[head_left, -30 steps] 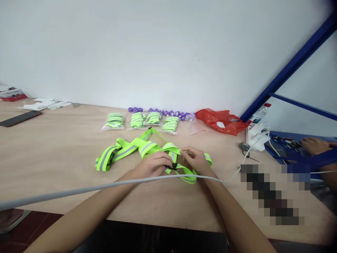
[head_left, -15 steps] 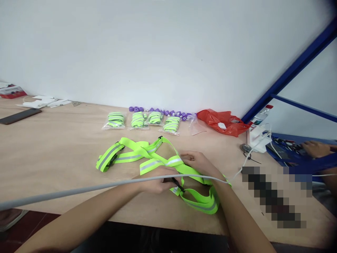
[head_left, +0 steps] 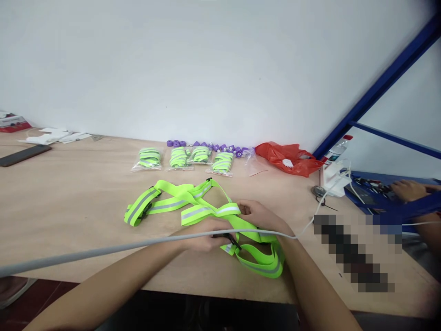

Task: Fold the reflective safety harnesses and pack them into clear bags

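Observation:
A neon-green reflective harness (head_left: pixel 161 203) with grey stripes and black buckles lies spread over the table in front of me. My left hand (head_left: pixel 208 233) is closed on its near part, beside a black buckle; a pale cable crosses in front of that hand, and its fingertips are partly hidden. My right hand (head_left: pixel 257 215) has its fingers curled round the harness strap at the right end of a loose band. Below my hands, a loop of the strap hangs near the table's front edge.
Several bagged green straps (head_left: pixel 149 157) lie in a row behind the harness, with purple rolls (head_left: pixel 220 147) along the wall. A red plastic bag (head_left: pixel 284 158), a bottle (head_left: pixel 339 148) and a white power strip (head_left: pixel 334 179) are at the right. A co-worker's hand (head_left: pixel 408 190) shows beyond.
The right hand's fingers have curled in at the band's end, where they lay flatter before. The left hand stays almost in place; the view has shifted slightly.

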`<state>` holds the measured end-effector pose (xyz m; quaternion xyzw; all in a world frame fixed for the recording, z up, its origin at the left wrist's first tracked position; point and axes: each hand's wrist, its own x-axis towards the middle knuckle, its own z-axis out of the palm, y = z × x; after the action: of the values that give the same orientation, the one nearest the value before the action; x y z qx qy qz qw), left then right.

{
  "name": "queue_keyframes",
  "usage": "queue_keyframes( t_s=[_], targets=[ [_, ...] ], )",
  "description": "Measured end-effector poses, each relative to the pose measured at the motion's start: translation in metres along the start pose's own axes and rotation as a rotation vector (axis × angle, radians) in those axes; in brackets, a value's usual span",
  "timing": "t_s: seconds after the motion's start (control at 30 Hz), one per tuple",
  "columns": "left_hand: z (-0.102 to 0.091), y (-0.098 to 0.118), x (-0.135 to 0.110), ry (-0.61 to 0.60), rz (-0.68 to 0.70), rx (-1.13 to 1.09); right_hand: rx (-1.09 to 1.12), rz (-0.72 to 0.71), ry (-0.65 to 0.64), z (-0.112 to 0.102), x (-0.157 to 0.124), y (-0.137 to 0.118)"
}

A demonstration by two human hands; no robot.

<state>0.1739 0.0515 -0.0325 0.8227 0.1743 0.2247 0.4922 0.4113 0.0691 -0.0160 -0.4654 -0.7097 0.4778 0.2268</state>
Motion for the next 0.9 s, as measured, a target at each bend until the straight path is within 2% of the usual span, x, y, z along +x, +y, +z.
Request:
queue_keyframes(
  t_s=[0.17,0.3,0.4,0.53,0.7,0.9],
  targets=[
    [0.003,0.003,0.001,0.096,0.058,0.131,-0.042,-0.036,0.24,0.0,0.008,0.014],
    [0.0,0.002,0.004,0.142,0.118,0.216,0.042,-0.075,0.341,-0.001,0.013,0.023],
    [-0.004,-0.003,0.005,0.129,0.082,0.189,0.152,-0.053,0.361,0.001,0.016,0.025],
    [-0.002,-0.011,0.005,0.073,0.111,0.161,0.281,-0.054,0.305,0.004,0.021,0.025],
    [0.004,-0.014,0.008,0.043,0.142,0.261,0.329,-0.027,0.252,0.008,0.025,0.027],
    [0.004,-0.006,0.012,0.001,0.111,0.313,0.278,-0.021,0.405,0.013,0.027,0.021]
  ],
)
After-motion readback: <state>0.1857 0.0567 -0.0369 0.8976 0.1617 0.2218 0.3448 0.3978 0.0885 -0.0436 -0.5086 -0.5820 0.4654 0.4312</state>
